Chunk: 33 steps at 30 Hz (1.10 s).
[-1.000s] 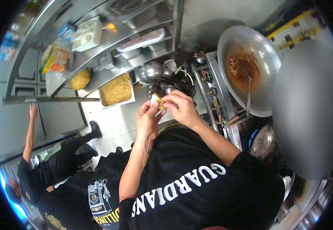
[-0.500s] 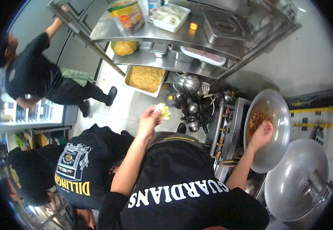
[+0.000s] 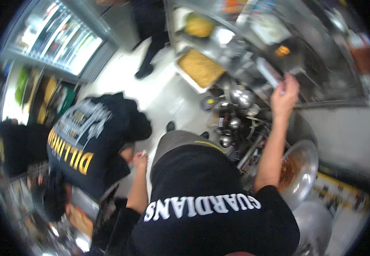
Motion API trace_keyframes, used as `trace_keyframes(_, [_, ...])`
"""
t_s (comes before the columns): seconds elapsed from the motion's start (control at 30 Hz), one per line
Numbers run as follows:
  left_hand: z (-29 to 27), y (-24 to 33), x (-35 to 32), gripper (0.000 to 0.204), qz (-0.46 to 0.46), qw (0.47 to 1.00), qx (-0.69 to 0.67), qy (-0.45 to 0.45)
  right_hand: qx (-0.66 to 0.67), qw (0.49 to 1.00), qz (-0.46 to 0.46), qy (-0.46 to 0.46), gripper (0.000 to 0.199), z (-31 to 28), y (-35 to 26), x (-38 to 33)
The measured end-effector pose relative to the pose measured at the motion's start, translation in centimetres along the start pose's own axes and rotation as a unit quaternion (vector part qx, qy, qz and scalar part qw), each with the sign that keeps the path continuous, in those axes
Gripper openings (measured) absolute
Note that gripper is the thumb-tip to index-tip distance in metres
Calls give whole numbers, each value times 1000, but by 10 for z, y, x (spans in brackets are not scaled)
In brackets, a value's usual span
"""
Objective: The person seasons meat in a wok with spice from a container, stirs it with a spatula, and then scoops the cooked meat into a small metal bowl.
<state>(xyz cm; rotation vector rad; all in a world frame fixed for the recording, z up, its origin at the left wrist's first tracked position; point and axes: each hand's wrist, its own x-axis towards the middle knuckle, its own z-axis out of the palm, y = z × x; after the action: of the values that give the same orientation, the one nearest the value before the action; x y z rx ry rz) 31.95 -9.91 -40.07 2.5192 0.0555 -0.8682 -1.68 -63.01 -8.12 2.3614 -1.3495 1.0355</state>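
Note:
My left hand (image 3: 140,160) is low on the left side of my body, its fingers closed around a small whitish thing (image 3: 144,152) too small to name. Raised at the steel shelf, my right hand (image 3: 285,94) has bent fingers pressed together. A pale glint shows between them, but blur hides what it is. Just left of those fingers is a long whitish tray (image 3: 270,73) on the lower shelf; I cannot tell whether they touch it. Beneath my right forearm stands a large metal wok (image 3: 306,166) with brown, oily food in it.
A steel shelf unit (image 3: 334,91) carries a white container (image 3: 272,30) and a yellow melon-like thing (image 3: 200,24). Below are a tray of noodles (image 3: 200,70) and hanging ladles (image 3: 241,96). A co-worker in black (image 3: 95,141) bends close on my left; another person's legs (image 3: 148,55) stand farther off.
My right hand has left the wok and risen to the shelf. My left hand has dropped down and left; the pale yellow-green piece it held no longer shows. My view has turned.

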Motion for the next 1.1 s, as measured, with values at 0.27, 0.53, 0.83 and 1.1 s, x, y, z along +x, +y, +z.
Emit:
trace_keyframes(0.27, [-53, -182, 15, 12, -181, 838, -462, 226, -214, 941, 134, -226, 41, 118, 152, 104])
trace_keyframes(0.53, [-200, -150, 67, 21, 17, 593, -732, 335, -200, 954, 137, -179, 35, 113, 147, 91])
trace_keyframes(0.83, [-102, -109, -29, 26, 51, 953, 209, -214, 464, 788, 368, -172, 29, 9, -99, -17])
trace_keyframes(1.1, [-146, 151, -79, 37, 410, 846, 329, -85, 602, 683, 256, -326, 31, -37, -169, -87])
